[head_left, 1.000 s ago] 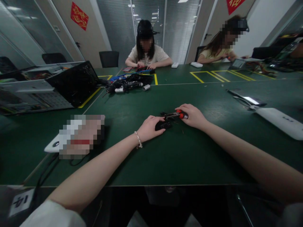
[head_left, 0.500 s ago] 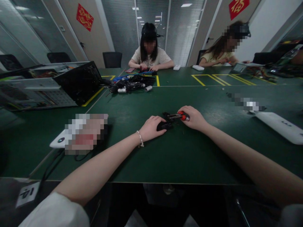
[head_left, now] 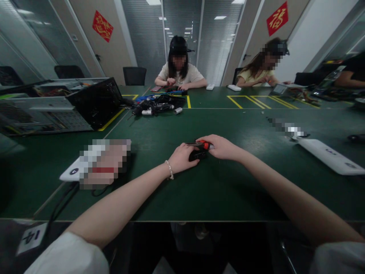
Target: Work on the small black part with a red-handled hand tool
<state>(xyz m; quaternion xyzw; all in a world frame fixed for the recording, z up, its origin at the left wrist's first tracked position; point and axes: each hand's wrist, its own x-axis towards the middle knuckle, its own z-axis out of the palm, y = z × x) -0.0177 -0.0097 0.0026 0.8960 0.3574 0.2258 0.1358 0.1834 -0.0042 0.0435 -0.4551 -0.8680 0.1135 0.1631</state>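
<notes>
Near the middle of the table, my left hand (head_left: pixel 182 159) is closed around a small black plastic device (head_left: pixel 198 154), rounded like a computer mouse and resting on the green tabletop. Its exact kind is hard to make out. My right hand (head_left: pixel 224 147) grips red-handled pliers (head_left: pixel 204 144) just above the device. The pliers' metal jaws point left, over the device and close to my left fingers. Whether the jaws touch or pinch anything cannot be seen. My hands partly cover both the device and the pliers.
An opened computer case (head_left: pixel 57 110) stands at the left. Black cables (head_left: pixel 156 104) lie in a heap farther back. A white power bank (head_left: pixel 71 172) is at the near left, another white device (head_left: pixel 330 154) at the right. Two people (head_left: pixel 179 72) sit across the table.
My right hand has moved left with the pliers, bringing the jaws from the device's right side to above it. The left hand keeps its place. The camera view has shifted slightly.
</notes>
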